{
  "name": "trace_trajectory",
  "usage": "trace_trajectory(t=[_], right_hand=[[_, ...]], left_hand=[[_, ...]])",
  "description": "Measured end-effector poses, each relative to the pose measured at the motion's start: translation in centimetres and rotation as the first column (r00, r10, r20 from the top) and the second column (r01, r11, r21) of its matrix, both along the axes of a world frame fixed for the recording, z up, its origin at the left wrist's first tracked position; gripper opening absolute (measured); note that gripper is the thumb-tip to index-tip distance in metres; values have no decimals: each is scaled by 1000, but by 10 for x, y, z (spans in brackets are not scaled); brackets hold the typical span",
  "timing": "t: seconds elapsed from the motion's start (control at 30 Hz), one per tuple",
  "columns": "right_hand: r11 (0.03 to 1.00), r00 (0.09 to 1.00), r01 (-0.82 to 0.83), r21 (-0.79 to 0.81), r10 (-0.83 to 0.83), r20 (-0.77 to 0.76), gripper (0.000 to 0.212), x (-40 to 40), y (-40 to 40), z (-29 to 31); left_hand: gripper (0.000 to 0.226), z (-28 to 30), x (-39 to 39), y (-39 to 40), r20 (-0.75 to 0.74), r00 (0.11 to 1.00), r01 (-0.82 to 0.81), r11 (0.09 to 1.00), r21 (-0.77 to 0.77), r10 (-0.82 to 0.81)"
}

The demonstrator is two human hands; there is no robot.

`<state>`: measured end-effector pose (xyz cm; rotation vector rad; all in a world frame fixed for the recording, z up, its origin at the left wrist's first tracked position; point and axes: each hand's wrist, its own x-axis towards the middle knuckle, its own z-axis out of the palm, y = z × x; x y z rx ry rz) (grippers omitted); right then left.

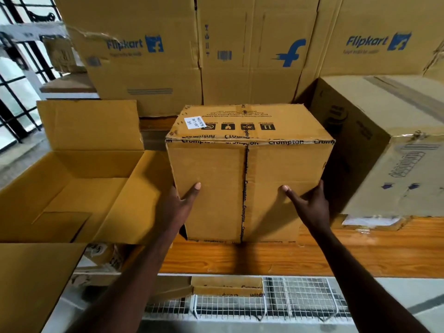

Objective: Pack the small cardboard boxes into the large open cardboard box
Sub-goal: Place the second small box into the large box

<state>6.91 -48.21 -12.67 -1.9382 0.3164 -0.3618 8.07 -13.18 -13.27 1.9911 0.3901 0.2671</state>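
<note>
Your biggest risk is the large open box (pixel 79 188) itself: it sits just left of the taped Crompton box (pixel 247 174), its near right flap leans against that box's left face, and part of it seems to overhang the table (pixel 312 253) edge. If you swing the Crompton box over low, it can catch that flap or the upright back flap and shove the open box off its perch. The open box shows only bare cardboard inside, so I judge nothing is packed yet.

The Crompton box stands on the table, and your two hands are clamped on it from opposite sides: left hand (pixel 177 203) on its left edge, right hand (pixel 310 200) on its right edge, thumbs flat across the front. That is a squeeze hold on smooth cardboard, so it could slip or tilt as you lift.

Right of the Crompton box, a big worn carton (pixel 384 145) stands very close, leaving your right hand little room. Behind it, stacked Flipkart cartons (pixel 192 51) block any push backward. Below its front, a wire rack (pixel 276 301) holds another small Crompton-taped box (pixel 225 286)
</note>
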Motion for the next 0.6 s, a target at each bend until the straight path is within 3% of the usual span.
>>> trace_trajectory(t=[0.1, 0.37, 0.47, 0.6], right_hand=[[995, 999, 53, -90, -53, -3, 102, -3, -2, 21], [933, 984, 150, -326, -172, -40, 97, 4, -10, 64], [928, 983, 109, -357, -154, -100, 99, 13, -11, 60], [938, 974, 29, -345, -104, -200, 81, 34, -5, 51]], left_hand=[[76, 19, -2, 5, 32, 999, 20, 995, 95, -23], [65, 57, 0, 2, 168, 984, 37, 987, 154, -63], [69, 54, 11, -1, 110, 993, 33, 986, 163, -52], [84, 32, 35, -2, -1, 998, 69, 984, 163, -70]])
